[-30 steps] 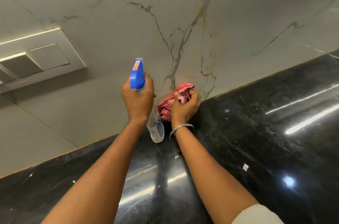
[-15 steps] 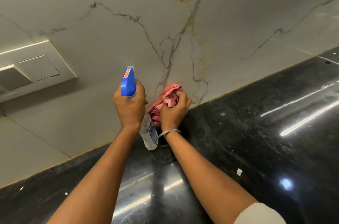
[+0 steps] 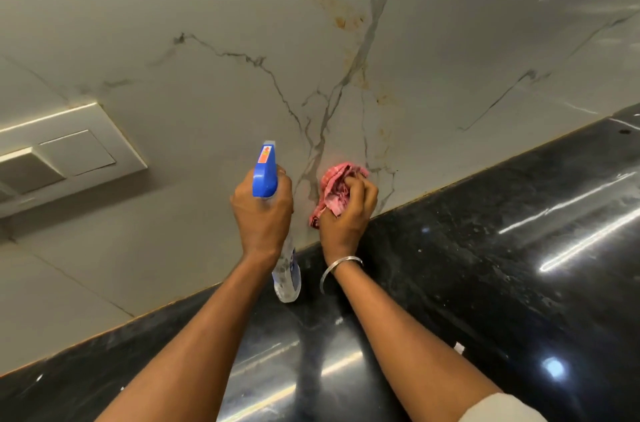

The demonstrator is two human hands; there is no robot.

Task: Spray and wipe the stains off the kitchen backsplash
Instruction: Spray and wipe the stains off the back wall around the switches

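Black polished stone forms the desk (image 3: 485, 283) nearest me, glossy, with streaks of reflected light and a few pale specks. A white sleeve edge (image 3: 502, 409) shows at the lower right, and both forearms reach across the desk toward the wall.

I see the left hand (image 3: 263, 214) wrapped round the neck of a spray bottle with a blue trigger head and a clear plastic body (image 3: 265, 176). The head points at the wall and the body hangs below the wrist, above the desk. Just beside it, apart from it, the right hand (image 3: 348, 214), with a thin silver bangle (image 3: 341, 266) at its wrist, clutches a crumpled pink cloth (image 3: 334, 186) against the foot of the wall, just above the desk's back edge.

Beyond them rises the white marble-look backsplash with grey veins (image 3: 173, 6). Its surface is smooth and faintly shiny. Orange-brown stains (image 3: 346, 22) run down it in a broken trail of blotches and faint drips beside the main grey vein, darkest near the top and thinner toward the cloth. A white rectangular switch plate (image 3: 69, 158) sits on the wall far to the left.
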